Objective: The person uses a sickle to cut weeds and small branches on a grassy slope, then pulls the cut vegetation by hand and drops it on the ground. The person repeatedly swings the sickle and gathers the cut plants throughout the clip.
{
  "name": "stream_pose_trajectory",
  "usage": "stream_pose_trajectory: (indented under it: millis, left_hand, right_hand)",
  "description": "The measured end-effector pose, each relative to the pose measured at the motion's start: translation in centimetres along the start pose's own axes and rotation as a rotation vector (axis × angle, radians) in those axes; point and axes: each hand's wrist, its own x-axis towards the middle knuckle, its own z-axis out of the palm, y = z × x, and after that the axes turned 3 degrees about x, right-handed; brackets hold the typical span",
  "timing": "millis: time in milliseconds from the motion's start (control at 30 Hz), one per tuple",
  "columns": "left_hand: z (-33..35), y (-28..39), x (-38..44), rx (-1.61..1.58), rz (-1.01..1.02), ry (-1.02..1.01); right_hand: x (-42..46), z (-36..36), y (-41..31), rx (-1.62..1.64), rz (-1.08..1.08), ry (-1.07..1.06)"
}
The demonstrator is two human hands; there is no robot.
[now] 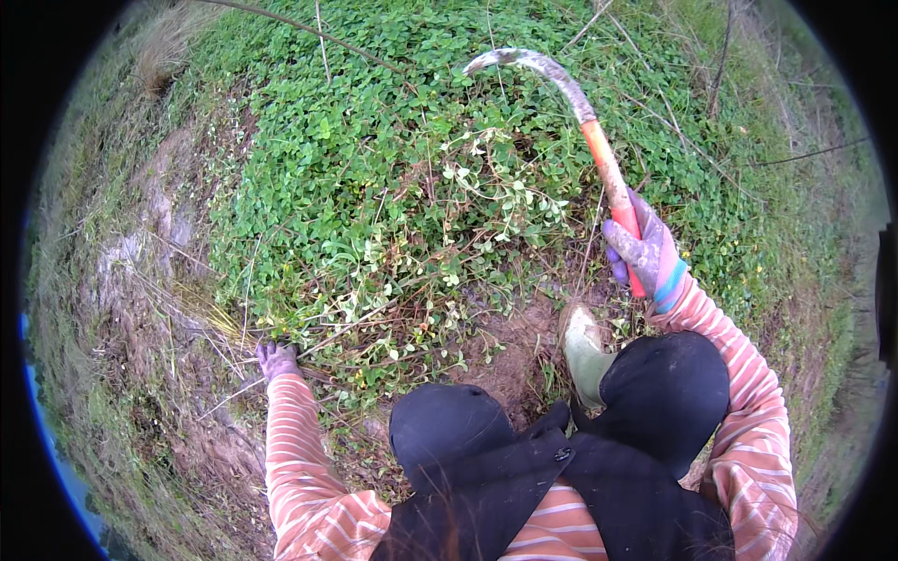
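Observation:
My right hand (649, 245), in a muddy purple glove with a striped cuff, grips a sickle (605, 154) by its red-orange handle. The curved blade (554, 69), smeared with mud, is raised over the green plants and its tip points left. Low on the left, my gloved left hand (278, 360) is at the edge of a heap of leafy vines (421, 280). Dry stalks (224, 324) stick out around it, and its fingers are partly hidden among them. Pale undersides of leaves show on the tangled vines in front of my knees.
Dense green ground cover (337, 119) spreads ahead of me. Bare reddish soil (515, 343) lies near my pale, muddy boot (586, 354). A long thin stem (302, 26) crosses the top of the view. Trodden dirt with dry grass (140, 259) runs along the left.

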Motion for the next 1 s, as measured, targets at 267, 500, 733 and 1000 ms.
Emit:
stream_pose_trajectory:
  millis: [267,500,733,1000]
  left_hand:
    - [1.0,-2.8,-8.4,-0.380,-0.068,0.301]
    - [1.1,-4.7,-9.6,-0.548,-0.130,0.810]
    - [-13.6,4.6,-7.3,-0.521,0.265,0.980]
    - [-28.5,15.4,-9.5,-0.329,0.709,1.117]
  right_hand:
    - [11.5,-11.1,7.5,0.487,0.000,0.648]
    - [15.1,-2.5,12.7,1.002,0.329,0.105]
    - [10.9,-12.9,12.7,0.682,0.476,0.118]
    - [15.7,-15.1,11.5,0.577,0.357,0.228]
